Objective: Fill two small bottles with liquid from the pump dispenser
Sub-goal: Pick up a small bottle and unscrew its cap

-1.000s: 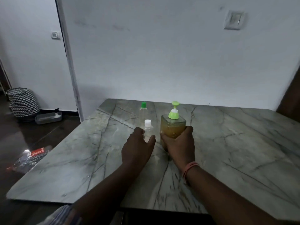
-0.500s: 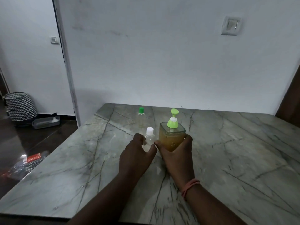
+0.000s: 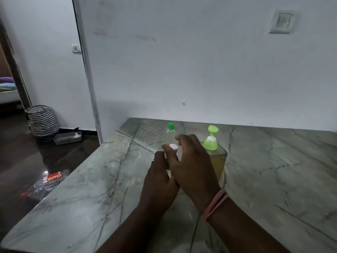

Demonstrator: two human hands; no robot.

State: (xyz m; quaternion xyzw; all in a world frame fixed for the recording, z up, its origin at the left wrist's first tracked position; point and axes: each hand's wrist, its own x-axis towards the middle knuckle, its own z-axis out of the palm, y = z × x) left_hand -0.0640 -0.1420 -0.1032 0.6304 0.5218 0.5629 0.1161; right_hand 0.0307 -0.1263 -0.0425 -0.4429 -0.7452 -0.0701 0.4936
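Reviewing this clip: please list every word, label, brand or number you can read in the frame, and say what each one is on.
"CLEAR" reads in white letters on a red patch of the dark plastic packet on the floor left of the table; smaller print beneath is too blurred to read.
No readable label shows on the pump dispenser, the white-capped bottle or the green-capped bottle.

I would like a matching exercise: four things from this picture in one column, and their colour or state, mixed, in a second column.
1. far small bottle
2. near small bottle
3. pump dispenser
4. right hand

a. white cap
b. holds amber liquid
c. pink band at the wrist
d. green cap, stands untouched

Pairs: 1-d, 2-a, 3-b, 4-c
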